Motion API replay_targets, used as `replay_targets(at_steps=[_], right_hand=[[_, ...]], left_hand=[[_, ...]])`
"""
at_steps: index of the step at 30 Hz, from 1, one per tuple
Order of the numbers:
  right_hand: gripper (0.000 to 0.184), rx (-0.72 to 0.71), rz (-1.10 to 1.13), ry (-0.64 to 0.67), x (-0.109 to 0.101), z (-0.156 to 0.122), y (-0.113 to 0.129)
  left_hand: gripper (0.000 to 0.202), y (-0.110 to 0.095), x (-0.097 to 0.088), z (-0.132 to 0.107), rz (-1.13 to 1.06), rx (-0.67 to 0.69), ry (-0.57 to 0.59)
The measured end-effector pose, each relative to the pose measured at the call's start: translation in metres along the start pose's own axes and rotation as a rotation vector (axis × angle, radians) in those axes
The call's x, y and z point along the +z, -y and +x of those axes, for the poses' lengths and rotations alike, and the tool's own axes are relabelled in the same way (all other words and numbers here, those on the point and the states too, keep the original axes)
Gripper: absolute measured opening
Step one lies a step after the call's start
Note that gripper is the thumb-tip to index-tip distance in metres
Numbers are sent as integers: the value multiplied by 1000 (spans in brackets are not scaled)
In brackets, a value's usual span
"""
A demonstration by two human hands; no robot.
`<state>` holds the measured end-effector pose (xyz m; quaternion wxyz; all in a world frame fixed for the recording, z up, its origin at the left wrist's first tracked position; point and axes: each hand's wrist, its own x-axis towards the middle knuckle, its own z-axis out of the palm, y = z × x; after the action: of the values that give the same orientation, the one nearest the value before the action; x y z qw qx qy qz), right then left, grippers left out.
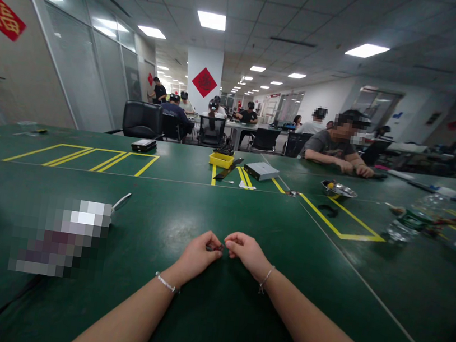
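Note:
My left hand [201, 252] is closed over the green table [140, 311], its fingers curled toward the thumb. A small dark bit shows at its fingertips, too small to name. Just beside it, my right hand [247, 253] is closed too, thumb and fingers pinched together. Whatever lies between those fingertips is hidden. The two hands nearly meet tip to tip. A light bracelet [165, 282] circles the left wrist, and a thin chain bracelet [266, 280] hangs on the right one.
A blurred-out object [60, 244] with a dark strap lies to the left. Farther back are a yellow bin [221, 160], a grey box [261, 170], a metal bowl [339, 190] and a plastic bottle [414, 220]. Another person [336, 144] leans on the table's far right side.

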<state>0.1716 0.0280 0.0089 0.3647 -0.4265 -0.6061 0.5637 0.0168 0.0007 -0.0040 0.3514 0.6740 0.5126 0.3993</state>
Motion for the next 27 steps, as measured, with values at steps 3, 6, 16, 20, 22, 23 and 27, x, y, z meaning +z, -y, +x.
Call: replay_targets(at_steps=[3,6,16,20,22,23,27], right_hand=[[17,-9,-13,18,0,1,-2],[17,-6,2,13,2,3,-5],[18,-7,197,-208,22,-5,-8],[20,-23,211,-305,24,-6,-7],[22,-29,216,-343,24,-6,-7],[23,-30,217,-346,24,-6,-7],[32,-15,197,-277,26,-8,-7]], left_hand=[[11,-2,1,-1,60,15,-50],[13,-4,3,-2,140,61,-120],[10,-13,9,-5,310,174,-238],[9,-19,11,-6,357,215,-267],[9,-22,13,-6,365,212,-281],[9,-23,13,-6,366,202,-289],[7,-23,12,-7,364,137,-314]])
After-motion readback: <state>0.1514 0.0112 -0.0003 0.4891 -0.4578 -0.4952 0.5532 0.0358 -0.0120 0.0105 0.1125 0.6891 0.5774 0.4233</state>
